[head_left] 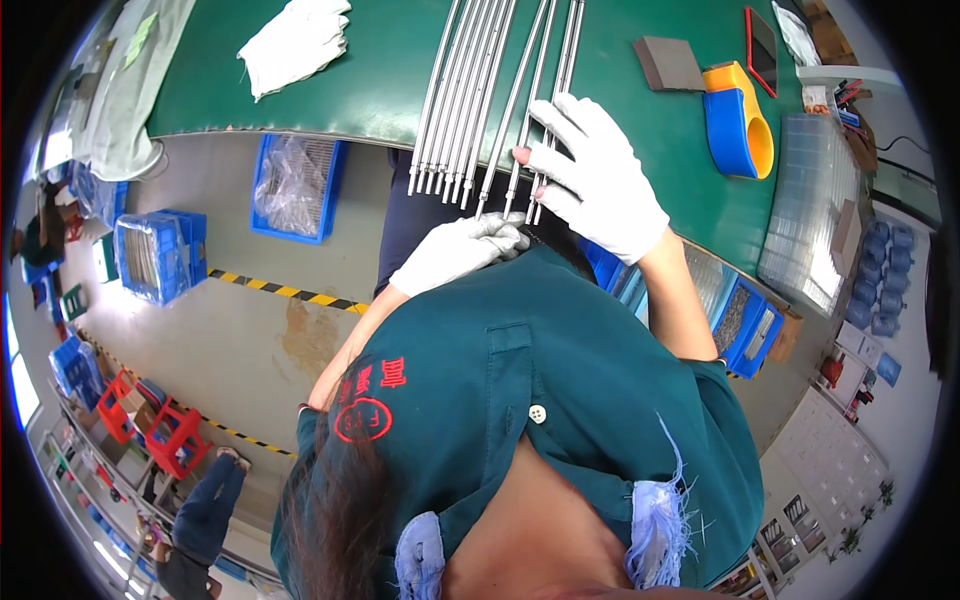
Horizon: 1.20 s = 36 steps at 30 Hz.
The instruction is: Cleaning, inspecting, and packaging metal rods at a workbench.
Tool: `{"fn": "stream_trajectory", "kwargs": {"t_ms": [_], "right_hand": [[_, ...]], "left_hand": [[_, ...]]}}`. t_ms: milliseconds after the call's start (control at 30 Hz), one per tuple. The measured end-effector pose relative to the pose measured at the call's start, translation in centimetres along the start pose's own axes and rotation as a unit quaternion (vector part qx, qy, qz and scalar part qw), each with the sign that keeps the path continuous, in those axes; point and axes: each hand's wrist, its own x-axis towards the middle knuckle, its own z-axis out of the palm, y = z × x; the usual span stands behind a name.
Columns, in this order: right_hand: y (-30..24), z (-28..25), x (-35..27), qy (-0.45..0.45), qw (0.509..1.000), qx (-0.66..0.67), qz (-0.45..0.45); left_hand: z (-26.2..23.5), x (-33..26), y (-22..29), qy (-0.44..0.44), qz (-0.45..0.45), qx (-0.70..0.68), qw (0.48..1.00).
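Several thin silvery metal rods [463,95] lie side by side on the green table, their stepped ends jutting past its near edge. My right hand [605,175], in a white glove with bare fingertips showing, rests over the right-hand rods with its fingers spread. In a white glove too, my left hand [455,252] is closed just below the ends of the middle rods, close to my shirt. Its fingers are curled together, and what they grip, if anything, is hidden. Two rods there reach nearer to me than the group at left.
On the green table [390,70] lie a white glove [295,45], a grey-brown block [669,64], a blue and yellow tape dispenser [738,120] and a red-edged tablet-like object [761,50]. Blue crates [325,190] stand on the floor at left. Clear plastic boxes [805,210] stand at right.
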Motion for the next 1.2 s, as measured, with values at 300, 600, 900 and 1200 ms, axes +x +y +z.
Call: {"fn": "stream_trajectory", "kwargs": {"t_ms": [300, 600, 900, 1200], "right_hand": [[0.5, 1.0, 0.2, 0.009, 0.999, -0.020, -0.032], [0.2, 0.2, 0.9, -0.009, 0.999, -0.018, -0.027], [0.3, 0.5, 1.3, -0.033, 0.998, -0.028, -0.040], [0.2, 0.3, 1.0, -0.045, 0.998, -0.028, -0.035]], "left_hand": [[0.1, -0.4, 0.5, -0.002, -0.002, -0.086, 0.996], [-0.1, -0.9, 0.6, 0.013, -0.009, -0.135, 0.991], [-1.4, 0.3, -1.4, -0.023, 0.078, 0.015, 0.997], [-0.8, 0.3, -1.2, -0.036, 0.049, -0.032, 0.998]]}}
